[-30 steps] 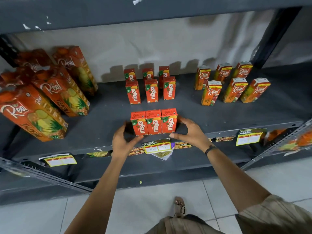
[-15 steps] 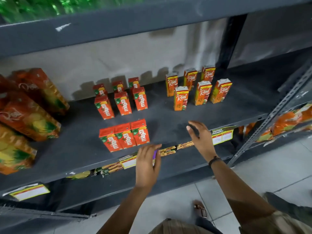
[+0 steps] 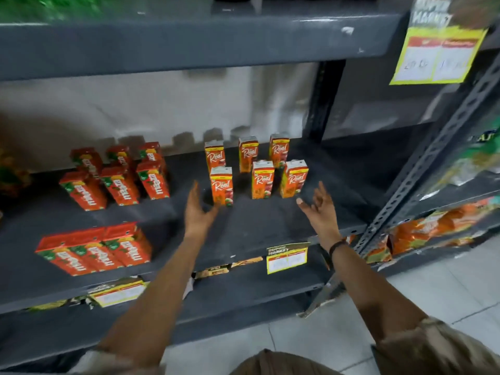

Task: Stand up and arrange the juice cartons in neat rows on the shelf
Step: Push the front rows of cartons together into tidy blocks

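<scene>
nine Maaza cartons point(image 3: 119, 189), six Real cartons point(image 3: 262, 180)

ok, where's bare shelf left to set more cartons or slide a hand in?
Bare: the front strip of the shelf ahead of the Real cartons, between both hands, and the stretch right of them toward the upright post. Crowded: the Maaza cartons at left.

Six upright orange cartons point(image 3: 257, 169) are showing "Real"; the red cartons point(image 3: 116, 182) are reading "maaza"; the shelf-edge tag point(image 3: 286, 257) is reading "SUPER MARKET".
</scene>
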Demonstrator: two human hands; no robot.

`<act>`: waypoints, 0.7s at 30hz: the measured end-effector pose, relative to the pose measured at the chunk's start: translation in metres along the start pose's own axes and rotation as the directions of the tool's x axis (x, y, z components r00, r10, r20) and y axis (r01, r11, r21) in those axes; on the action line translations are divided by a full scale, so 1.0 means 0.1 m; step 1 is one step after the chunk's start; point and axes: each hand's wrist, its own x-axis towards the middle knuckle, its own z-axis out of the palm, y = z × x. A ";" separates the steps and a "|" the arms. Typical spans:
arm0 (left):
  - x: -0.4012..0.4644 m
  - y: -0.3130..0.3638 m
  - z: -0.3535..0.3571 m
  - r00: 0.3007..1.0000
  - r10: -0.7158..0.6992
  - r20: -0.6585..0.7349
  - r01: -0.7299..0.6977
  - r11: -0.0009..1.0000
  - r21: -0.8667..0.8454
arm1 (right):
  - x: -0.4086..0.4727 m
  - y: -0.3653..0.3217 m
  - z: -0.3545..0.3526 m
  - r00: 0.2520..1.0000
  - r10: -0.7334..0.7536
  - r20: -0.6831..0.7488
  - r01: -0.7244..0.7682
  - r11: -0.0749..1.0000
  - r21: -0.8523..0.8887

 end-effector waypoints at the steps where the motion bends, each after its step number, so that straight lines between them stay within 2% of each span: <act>1: 0.10 0.02 0.02 0.999 -0.043 0.033 0.044 0.998 -0.049 | 0.08 -0.01 -0.02 1.000 -0.010 0.023 0.011 1.000 -0.022; 2: 0.18 0.03 0.03 0.996 -0.063 0.064 0.066 0.996 -0.059 | 0.14 -0.01 -0.03 0.999 -0.017 0.029 0.018 0.998 -0.054; 4: 0.29 0.02 0.08 0.995 -0.062 0.079 0.056 0.996 0.076 | 0.25 -0.01 -0.03 0.999 -0.030 0.012 0.030 0.996 -0.086; 7: 0.35 0.02 0.14 0.999 -0.037 0.025 0.030 0.970 0.239 | 0.37 -0.04 0.01 0.991 -0.104 0.085 0.114 0.986 -0.119; 10: 0.32 0.03 0.23 1.000 -0.016 0.000 0.015 0.973 0.231 | 0.43 -0.03 0.08 0.975 -0.188 0.118 0.212 0.950 -0.230; 15: 0.32 0.07 0.40 1.000 0.003 0.007 -0.004 0.975 0.223 | 0.46 0.03 0.19 0.975 -0.202 0.092 0.220 0.940 -0.262; 18: 0.36 0.10 0.50 0.999 0.019 0.050 -0.030 0.972 0.234 | 0.47 0.04 0.27 0.975 -0.200 0.099 0.222 0.919 -0.327; 21: 0.41 0.13 0.53 0.989 -0.023 0.145 -0.015 0.966 0.257 | 0.50 0.04 0.28 0.974 -0.182 0.134 0.219 0.904 -0.367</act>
